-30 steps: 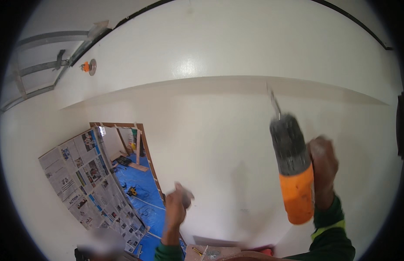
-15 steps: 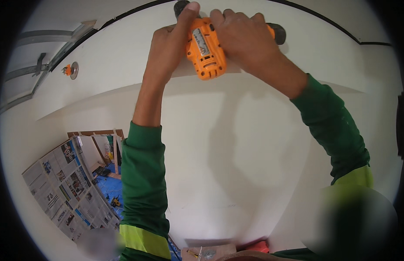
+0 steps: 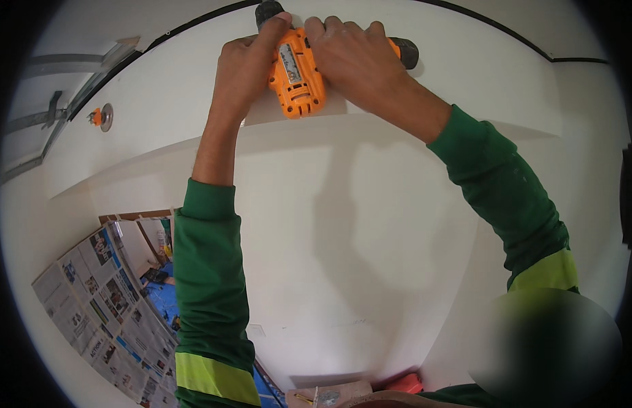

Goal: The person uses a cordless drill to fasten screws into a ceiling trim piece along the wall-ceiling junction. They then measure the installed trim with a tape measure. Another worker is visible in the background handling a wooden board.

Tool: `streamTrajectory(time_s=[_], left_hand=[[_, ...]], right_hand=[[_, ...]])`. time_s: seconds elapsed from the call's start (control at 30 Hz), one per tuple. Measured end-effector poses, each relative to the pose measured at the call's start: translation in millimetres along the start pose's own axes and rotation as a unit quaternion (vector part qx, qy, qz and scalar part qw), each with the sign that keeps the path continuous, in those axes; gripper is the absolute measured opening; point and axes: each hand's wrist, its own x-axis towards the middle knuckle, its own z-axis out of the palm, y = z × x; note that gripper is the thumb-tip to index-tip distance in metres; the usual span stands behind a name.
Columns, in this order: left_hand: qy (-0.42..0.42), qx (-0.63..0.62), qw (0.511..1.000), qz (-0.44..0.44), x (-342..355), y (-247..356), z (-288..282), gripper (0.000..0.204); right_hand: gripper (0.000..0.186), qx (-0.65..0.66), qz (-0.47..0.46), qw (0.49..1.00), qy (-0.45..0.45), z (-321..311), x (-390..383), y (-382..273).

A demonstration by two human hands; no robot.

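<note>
An orange cordless drill (image 3: pixel 301 81) is held high against the white bulkhead. Its dark front end points up toward the black strip at the ceiling line. My right hand (image 3: pixel 360 64) wraps round the handle, whose black end sticks out on the right. At the front of the body, my left hand (image 3: pixel 242 76) grips with its thumb laid along the dark nose; its other fingers are mostly hidden. Whatever the tip meets lies out of sight. Both arms reach up in green sleeves with yellow bands.
Grey metal ceiling framing (image 3: pixel 64 64) shows at the upper left. A round metal fitting (image 3: pixel 107 117) with an orange part juts from the bulkhead. Lower left, a newspaper-covered panel (image 3: pixel 98 306) stands beside an opening with blue sheeting (image 3: pixel 164 299). A red object (image 3: pixel 406 384) lies low down.
The drill and both hands have shifted slightly left and up in the picture. The surroundings have slid left too, so the view has turned a little. Both grips stay the same.
</note>
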Motion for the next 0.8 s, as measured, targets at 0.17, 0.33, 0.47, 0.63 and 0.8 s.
streamTrajectory(time_s=[0.17, 0.33, 0.47, 0.63, 0.8], left_hand=[[-0.002, 0.005, 1.0, -0.009, -0.1, -0.6, -2.0, 0.065], [-0.006, -0.01, 1.0, -0.007, -0.8, -2.6, -3.4, 0.065], [-0.011, -0.025, 0.999, 0.02, -0.9, -3.8, -3.7, 0.066], [-0.017, -0.012, 1.0, 0.005, -2.4, -3.1, -3.8, 0.064], [-0.022, 0.008, 1.0, -0.012, 0.9, 0.5, -7.9, 0.065]], right_hand=[[0.025, 0.018, 0.0, 1.0, -0.007, 0.4, -1.8, -3.1], [0.027, 0.008, -0.001, 1.0, 0.017, 1.6, -3.3, -4.8], [0.027, -0.012, 0.0, 1.0, 0.024, 1.2, -5.0, -4.1], [0.027, 0.0, 0.009, 1.0, 0.001, -0.7, -5.0, -4.9], [0.032, 0.047, 0.026, 0.998, -0.011, -3.0, -1.7, -11.1]])
